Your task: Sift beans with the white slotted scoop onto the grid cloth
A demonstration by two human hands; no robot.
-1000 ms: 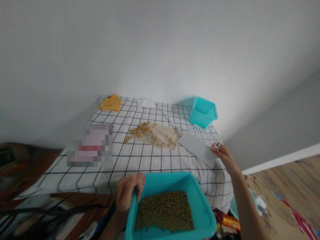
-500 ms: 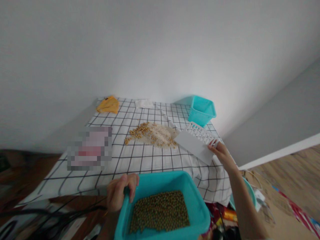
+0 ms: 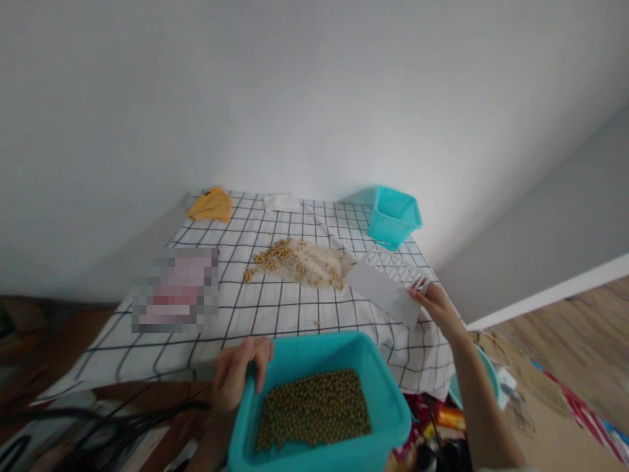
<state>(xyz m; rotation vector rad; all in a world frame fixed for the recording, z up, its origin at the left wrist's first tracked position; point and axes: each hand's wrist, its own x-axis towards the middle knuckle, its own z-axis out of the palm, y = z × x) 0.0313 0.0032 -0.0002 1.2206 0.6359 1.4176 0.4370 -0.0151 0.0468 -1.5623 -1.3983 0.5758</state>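
My left hand (image 3: 240, 370) is closed over the left rim of a turquoise plastic bin (image 3: 319, 347) at the table's near edge. Small round brownish beans (image 3: 314, 406) cover the bin's floor. My right hand (image 3: 431, 300) grips the right end of a flat white plastic panel (image 3: 378, 292), solid on its near side and latticed along the far side. The panel is tilted over the checked cloth. Its left corner is close to a spread pile of pale grains (image 3: 317, 259) mixed with yellow beans (image 3: 280, 254); contact is unclear.
An upright turquoise bin (image 3: 394, 219) stands at the table's back right corner. A yellow cloth (image 3: 211, 204) and a white folded tissue (image 3: 281, 202) lie along the back. A pixelated flat item (image 3: 179, 288) rests at left. On the floor at right is a turquoise basin (image 3: 486, 377).
The panel's left corner has shifted slightly right and down, while the right hand stays on its end. A small bean now shows on the cloth just beyond the near bin. The left hand keeps its hold.
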